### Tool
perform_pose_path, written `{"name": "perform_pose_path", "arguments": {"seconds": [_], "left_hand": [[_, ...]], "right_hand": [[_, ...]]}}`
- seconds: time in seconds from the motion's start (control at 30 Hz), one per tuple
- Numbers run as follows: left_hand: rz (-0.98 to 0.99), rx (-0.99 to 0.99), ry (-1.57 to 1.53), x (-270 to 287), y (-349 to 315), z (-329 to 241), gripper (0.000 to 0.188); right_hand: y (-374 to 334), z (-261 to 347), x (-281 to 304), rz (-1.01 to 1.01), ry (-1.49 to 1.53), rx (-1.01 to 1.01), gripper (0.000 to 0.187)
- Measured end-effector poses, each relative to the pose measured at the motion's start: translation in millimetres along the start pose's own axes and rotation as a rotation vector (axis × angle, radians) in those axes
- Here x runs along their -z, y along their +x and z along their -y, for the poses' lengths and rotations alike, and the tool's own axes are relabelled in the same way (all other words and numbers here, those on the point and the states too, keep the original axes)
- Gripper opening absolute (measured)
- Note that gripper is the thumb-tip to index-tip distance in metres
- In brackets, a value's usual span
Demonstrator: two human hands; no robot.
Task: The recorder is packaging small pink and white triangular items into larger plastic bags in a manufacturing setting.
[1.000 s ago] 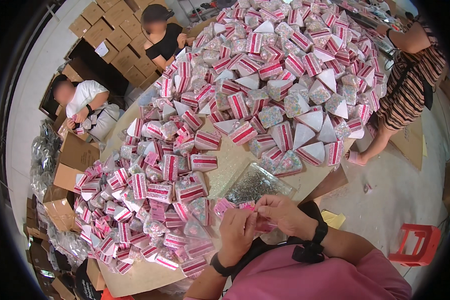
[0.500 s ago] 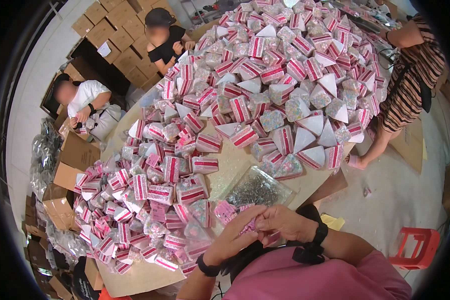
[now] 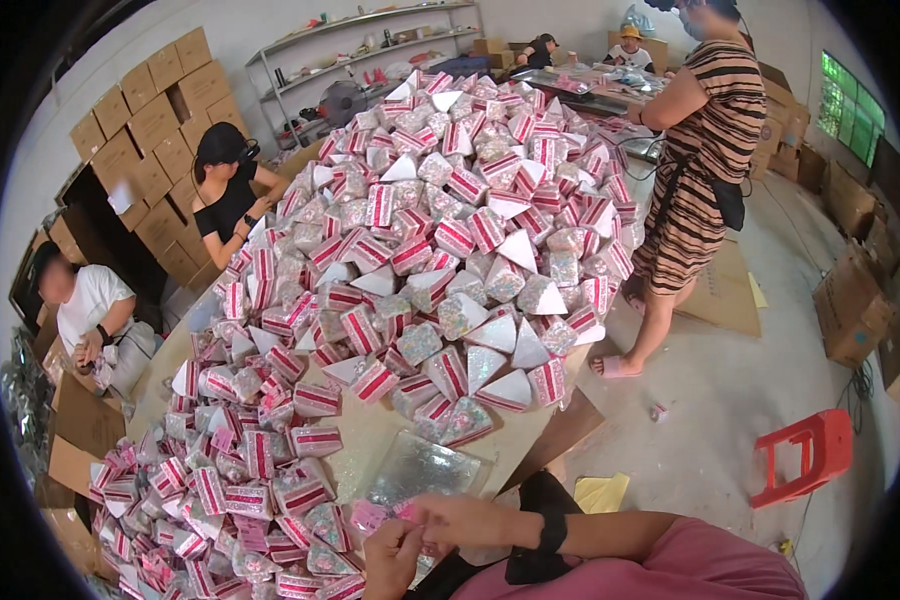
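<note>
Close together at the table's near edge, my left hand [image 3: 392, 556] and my right hand [image 3: 462, 522] have their fingertips pinched and meeting. What they hold is too small and hidden to make out; a bit of pink shows beside the fingers. Pink printed cards [image 3: 370, 515] lie just left of my right hand. Beyond the hands is a shallow clear tray [image 3: 422, 466] with a silvery sheen, its contents blurred by glare. To the left spreads a heap of wrapped cake-slice-shaped pieces [image 3: 248, 500], white with red stripes, pink cards scattered among them.
A taller pile of the same slices [image 3: 470, 240] covers the far table [image 3: 365, 430]. A person in a striped dress [image 3: 705, 150] stands at right; two people sit at left, others farther back. A red stool [image 3: 805, 455], stacked cartons [image 3: 155, 130] and metal shelving [image 3: 360, 45] surround.
The view has tilted up and swung right, so the table sits lower and the back of the room shows. My hands stay together with fingers pinched.
</note>
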State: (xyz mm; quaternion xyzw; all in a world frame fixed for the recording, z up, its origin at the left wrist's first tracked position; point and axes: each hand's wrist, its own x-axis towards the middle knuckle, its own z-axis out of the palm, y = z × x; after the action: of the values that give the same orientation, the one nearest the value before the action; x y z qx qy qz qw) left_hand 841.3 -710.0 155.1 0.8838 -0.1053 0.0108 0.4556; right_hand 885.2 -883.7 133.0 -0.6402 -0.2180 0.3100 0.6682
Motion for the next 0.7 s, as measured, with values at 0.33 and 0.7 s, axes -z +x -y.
{"name": "perform_pose_path", "arguments": {"seconds": [0.33,0.7], "left_hand": [[0.077,0.324,-0.416,-8.5,-4.3,14.0,0.02],[0.099,0.322,-0.423,18.5,13.6,8.5,0.019]], "right_hand": [[-10.1,6.1,-7.1,-0.24,-0.932,0.533,0.022],[-16.9,11.8,9.8,-0.308,-0.658,0.469,0.021]]}}
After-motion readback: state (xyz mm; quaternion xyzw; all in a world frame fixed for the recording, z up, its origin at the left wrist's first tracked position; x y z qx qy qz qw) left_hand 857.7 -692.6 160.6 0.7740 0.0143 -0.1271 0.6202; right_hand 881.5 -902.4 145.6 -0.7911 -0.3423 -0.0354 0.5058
